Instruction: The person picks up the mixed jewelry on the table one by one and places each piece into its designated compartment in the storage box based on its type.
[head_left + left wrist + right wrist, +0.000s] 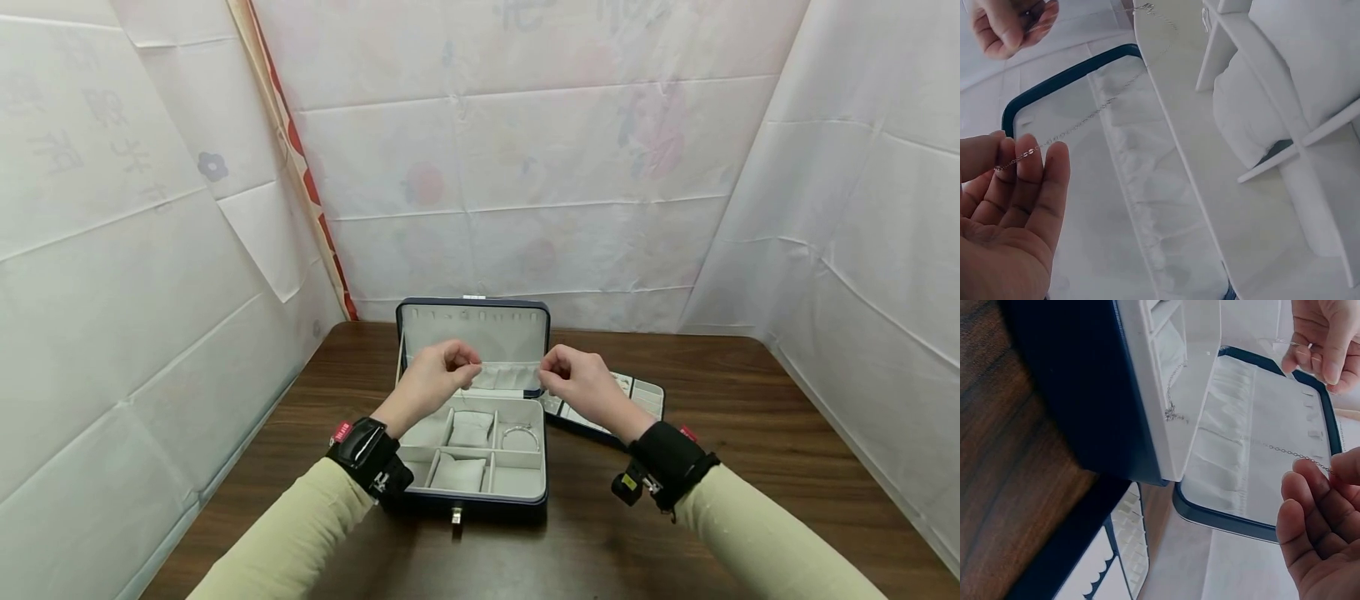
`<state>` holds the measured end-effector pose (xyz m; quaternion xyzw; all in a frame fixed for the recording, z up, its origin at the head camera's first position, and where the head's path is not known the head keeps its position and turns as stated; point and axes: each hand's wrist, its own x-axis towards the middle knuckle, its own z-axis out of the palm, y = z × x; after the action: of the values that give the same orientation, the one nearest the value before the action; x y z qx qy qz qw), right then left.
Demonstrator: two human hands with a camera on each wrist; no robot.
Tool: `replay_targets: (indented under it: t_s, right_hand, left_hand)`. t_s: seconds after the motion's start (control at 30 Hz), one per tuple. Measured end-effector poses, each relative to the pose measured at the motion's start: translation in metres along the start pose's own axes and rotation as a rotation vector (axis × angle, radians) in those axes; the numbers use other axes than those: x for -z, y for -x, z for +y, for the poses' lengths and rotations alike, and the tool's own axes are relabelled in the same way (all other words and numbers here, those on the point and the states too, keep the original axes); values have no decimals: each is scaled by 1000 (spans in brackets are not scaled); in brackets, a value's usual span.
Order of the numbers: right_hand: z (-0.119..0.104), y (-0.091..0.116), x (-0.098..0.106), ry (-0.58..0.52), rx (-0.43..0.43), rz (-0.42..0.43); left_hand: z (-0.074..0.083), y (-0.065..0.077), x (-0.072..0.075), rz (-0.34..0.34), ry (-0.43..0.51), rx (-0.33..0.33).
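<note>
Necklace (1285,450) hangs between the hands, over the open jewellery box (498,507); the left hand's (442,371) grip pinches one part of the chain, the right hand's (581,383) grip another; holding both level, slightly slack, should avoid tangling; brown wooden table (720,392) beneath, tray (648,400) right of the box; white sheeting (525,167) hangs left, far and right.

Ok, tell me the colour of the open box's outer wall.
Dark navy blue; the outer wall shows best in the right wrist view.
</note>
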<state>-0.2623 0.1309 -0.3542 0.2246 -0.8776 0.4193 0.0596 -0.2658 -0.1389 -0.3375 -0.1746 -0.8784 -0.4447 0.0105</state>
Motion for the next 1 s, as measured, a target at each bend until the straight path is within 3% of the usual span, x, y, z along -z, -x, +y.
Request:
replay_targets:
  t_s: [0.27, 0.5, 1.0]
  right_hand:
    - [9, 3, -6, 0, -9, -29]
    - [17, 5, -14, 38, 51, -44]
    - [20, 9, -27, 8, 8, -136]
  left_hand:
    - [0, -1, 9, 50, -7, -26]
    - [4, -2, 13, 80, 20, -45]
    - [17, -8, 13, 90, 206, -37]
